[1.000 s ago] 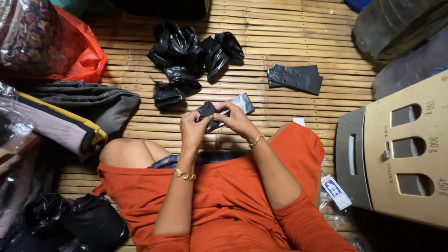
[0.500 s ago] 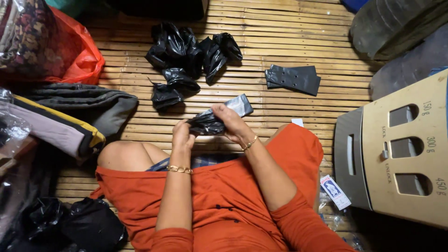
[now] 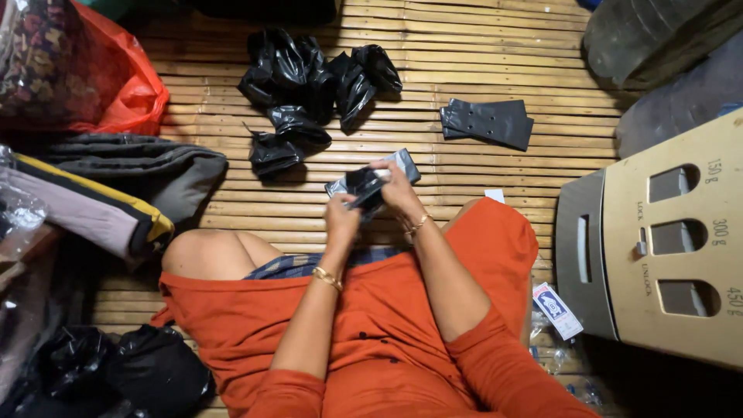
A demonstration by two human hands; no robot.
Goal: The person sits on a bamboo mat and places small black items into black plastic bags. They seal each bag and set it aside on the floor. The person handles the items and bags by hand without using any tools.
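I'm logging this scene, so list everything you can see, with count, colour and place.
small bag: one, black, held in both hands above the lap
crumpled bags: a pile, black, on the slat floor ahead
flat bags: small stack, black, ahead to the right
plastic bag: one, red, upper left
folded cloth: several, grey and yellow-edged, left
cardboard box: one, tan, right
small packet: one, white, beside the box
left hand: on the bag
right hand: fingers pinch the bag
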